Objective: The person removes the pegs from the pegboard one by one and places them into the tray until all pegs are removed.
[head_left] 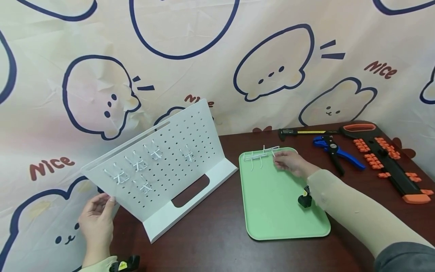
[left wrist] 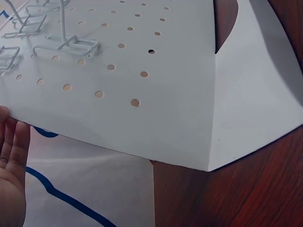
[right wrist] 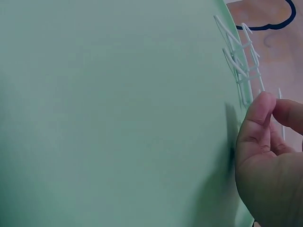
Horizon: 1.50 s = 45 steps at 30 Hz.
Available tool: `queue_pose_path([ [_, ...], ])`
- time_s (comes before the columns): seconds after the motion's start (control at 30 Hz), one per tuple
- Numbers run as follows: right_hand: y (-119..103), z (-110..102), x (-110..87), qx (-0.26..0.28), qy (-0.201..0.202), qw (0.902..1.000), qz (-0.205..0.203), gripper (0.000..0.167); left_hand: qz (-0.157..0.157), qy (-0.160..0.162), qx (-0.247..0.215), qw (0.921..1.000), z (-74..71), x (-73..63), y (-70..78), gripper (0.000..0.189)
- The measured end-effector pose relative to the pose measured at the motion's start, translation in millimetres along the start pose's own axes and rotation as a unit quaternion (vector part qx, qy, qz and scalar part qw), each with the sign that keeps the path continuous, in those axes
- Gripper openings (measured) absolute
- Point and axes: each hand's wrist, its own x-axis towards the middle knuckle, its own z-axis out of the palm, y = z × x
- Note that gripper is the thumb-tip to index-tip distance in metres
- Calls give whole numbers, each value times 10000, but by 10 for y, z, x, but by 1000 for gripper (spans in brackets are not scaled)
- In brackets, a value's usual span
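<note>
A white metal pegboard (head_left: pixel 214 173) with a folded base stands slanted on the table, several white wire hooks (head_left: pixel 119 177) fixed in its holes. My left hand (head_left: pixel 96 224) pinches its left edge, thumb in front and fingers partly hidden behind. On the right, my right hand (head_left: pixel 291 162) is over the far edge of a green tray (head_left: pixel 282 211). Its thumb and forefinger pinch a white wire hook, mostly covered by the fingers. More loose wire hooks (right wrist: pixel 244 61) lie beside those fingertips, along the tray's far rim.
Right of the tray lie blue-and-black pliers (head_left: pixel 340 153), a black tool with a yellow shaft (head_left: pixel 314 132) and a black holder with orange clips (head_left: pixel 391 162). A cloth with cartoon drawings (head_left: pixel 190 75) hangs behind the dark wooden table (head_left: pixel 204 245).
</note>
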Motion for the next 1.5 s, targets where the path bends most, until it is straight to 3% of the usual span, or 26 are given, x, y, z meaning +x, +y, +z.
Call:
queue_pose_path([
  [0.2, 10, 41, 30, -209, -25, 9998, 2, 47, 35, -2, 35, 10000, -3, 5, -14, 18],
  [0.5, -39, 115, 51, -890, 256, 9956, 156, 40, 54, -22, 277, 9996, -1, 24, -44, 17],
  [0.73, -50, 139, 57, -1395, 420, 9893, 104, 28, 1, 8, -312, 9995, -1, 28, -30, 19],
  [1.23, -87, 132, -18, -2017, 220, 9791, 129, 25, 10, -32, 354, 9994, 0, 21, -20, 16],
  [1.37, -148, 138, -30, -2181, 182, 9758, 56, 24, -44, -46, 282, 9996, -3, 24, -19, 16],
  [1.5, -289, 179, -30, -2018, 28, 9794, -43, 31, -92, -77, 356, 9993, 1, 23, -19, 17],
])
